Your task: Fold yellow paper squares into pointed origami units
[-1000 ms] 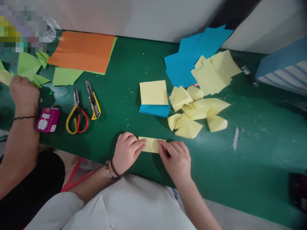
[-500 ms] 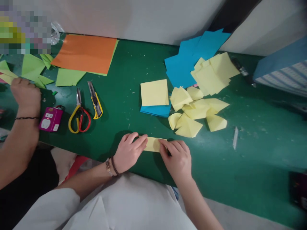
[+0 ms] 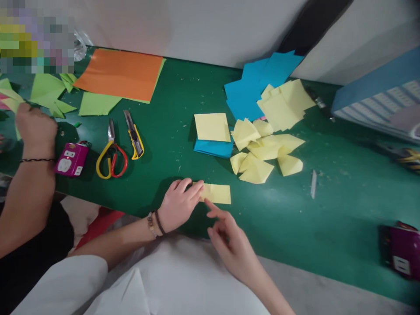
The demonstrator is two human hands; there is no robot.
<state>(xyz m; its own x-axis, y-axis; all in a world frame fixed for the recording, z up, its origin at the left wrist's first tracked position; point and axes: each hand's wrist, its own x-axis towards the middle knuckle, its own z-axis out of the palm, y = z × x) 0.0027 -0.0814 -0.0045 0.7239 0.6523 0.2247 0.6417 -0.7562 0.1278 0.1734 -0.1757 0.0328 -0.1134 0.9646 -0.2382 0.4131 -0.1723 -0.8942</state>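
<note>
A strip of yellow paper (image 3: 219, 194), folded to a narrow rectangle, lies flat near the table's front edge. My left hand (image 3: 181, 203) holds down its left end, fingers together over the paper, the thumb mostly hidden. Just below the strip is my right hand (image 3: 228, 238), holding nothing, its fingers loosely apart. The index fingertip is at the strip's lower edge; whether it touches, I cannot tell. Beyond the strip, a square yellow sheet (image 3: 212, 127) rests on blue folded paper (image 3: 213, 148). Folded yellow pieces (image 3: 257, 168) lie to the right of these.
Blue sheets (image 3: 252, 87) and yellow sheets (image 3: 284, 107) lie at the back right. Scissors (image 3: 111, 159), a yellow cutter (image 3: 134, 138) and a purple power socket (image 3: 72, 159) are on the left. Another person's hand (image 3: 36, 127) is near green paper (image 3: 47, 92). Orange paper (image 3: 121, 72) lies behind.
My right hand has let go of the strip's right end and moved down and left, its fingers opening. My left hand stays on the paper. The view has shifted slightly.
</note>
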